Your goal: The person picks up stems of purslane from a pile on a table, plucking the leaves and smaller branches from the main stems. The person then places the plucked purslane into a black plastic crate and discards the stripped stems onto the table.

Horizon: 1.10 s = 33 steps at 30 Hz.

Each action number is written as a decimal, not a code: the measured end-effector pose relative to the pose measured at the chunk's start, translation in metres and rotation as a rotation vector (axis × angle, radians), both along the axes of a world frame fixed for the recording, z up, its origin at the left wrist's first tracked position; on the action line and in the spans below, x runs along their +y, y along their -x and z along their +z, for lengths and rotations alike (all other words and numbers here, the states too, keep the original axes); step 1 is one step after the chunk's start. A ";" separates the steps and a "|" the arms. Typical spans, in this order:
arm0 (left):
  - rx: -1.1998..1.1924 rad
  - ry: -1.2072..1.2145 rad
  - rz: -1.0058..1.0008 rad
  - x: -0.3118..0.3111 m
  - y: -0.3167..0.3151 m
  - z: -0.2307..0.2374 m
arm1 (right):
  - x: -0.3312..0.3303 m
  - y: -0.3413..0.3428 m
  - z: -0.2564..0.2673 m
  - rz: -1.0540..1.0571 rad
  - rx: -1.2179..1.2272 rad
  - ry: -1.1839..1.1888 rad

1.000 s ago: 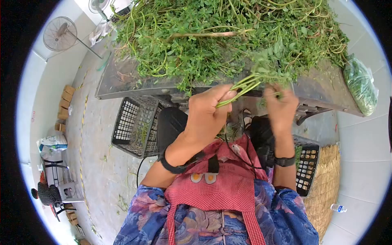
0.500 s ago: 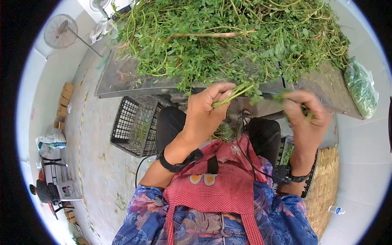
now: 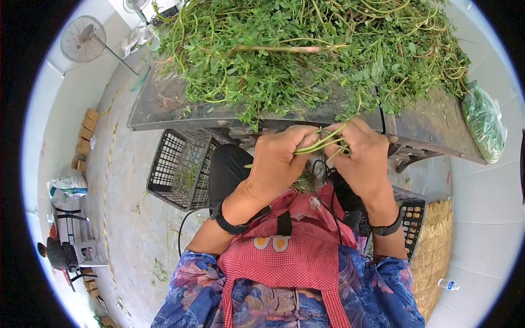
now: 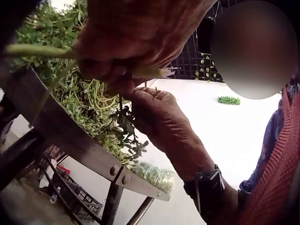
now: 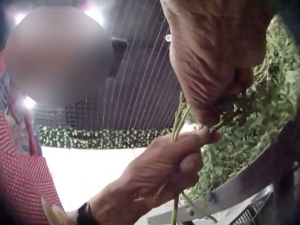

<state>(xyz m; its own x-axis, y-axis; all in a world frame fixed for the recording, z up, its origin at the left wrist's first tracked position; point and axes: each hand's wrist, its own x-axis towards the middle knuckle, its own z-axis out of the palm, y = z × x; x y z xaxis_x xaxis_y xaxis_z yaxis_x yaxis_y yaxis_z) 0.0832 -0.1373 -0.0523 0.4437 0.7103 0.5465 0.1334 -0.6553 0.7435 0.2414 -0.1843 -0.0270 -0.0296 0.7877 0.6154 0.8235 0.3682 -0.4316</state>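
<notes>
Several thin green stems [image 3: 317, 145] run between my two hands in front of the table edge. My left hand [image 3: 278, 156] grips them between thumb and curled fingers, and their ends stick out past it in the right wrist view. My right hand [image 3: 363, 156] is close against the left fingertips, fingers curled, pinching the greens at the other end. A small leafy sprig [image 4: 125, 125] hangs by the right fingertips in the left wrist view. Above the hands, a large heap of leafy greens [image 3: 273, 71] covers the table [image 3: 169, 112].
Below the table stand a black crate [image 3: 183, 169] on the left and another crate [image 3: 413, 221] on the right. A bag of greens [image 3: 484, 123] lies at the table's right end. A woven straw bale [image 3: 437, 257], a water bottle [image 3: 448, 284] and a standing fan [image 3: 83, 39] are farther out.
My right hand swung away to the right with a bit of greens, then came back to the stems beside my left hand. The left hand stayed nearly in place; fewer leaves show on the stems.
</notes>
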 end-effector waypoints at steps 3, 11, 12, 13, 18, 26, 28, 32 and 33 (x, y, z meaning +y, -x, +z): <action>0.018 -0.097 0.078 -0.003 -0.004 0.001 | 0.009 -0.001 -0.011 -0.163 -0.034 -0.198; -0.062 0.308 -0.012 -0.002 0.015 -0.001 | -0.002 -0.083 0.014 0.092 1.099 0.168; -0.053 0.328 -0.018 -0.002 0.015 0.001 | -0.006 -0.078 0.015 0.066 1.089 0.226; -0.055 0.328 -0.016 -0.002 0.015 0.000 | -0.007 -0.076 0.011 0.067 1.086 0.227; 0.005 0.113 -0.083 0.001 0.015 0.000 | -0.008 -0.066 0.006 0.184 0.905 0.297; -0.005 0.013 -0.081 0.000 0.015 -0.003 | -0.009 -0.049 -0.010 0.216 0.739 0.576; 0.015 -0.050 -0.084 0.001 0.015 -0.007 | -0.007 -0.041 -0.017 0.186 0.838 0.619; 0.020 -0.005 -0.106 -0.002 0.012 -0.008 | -0.005 -0.029 -0.020 0.199 0.838 0.475; 0.044 0.052 -0.114 -0.004 0.011 -0.006 | -0.005 -0.027 -0.022 0.208 0.719 0.398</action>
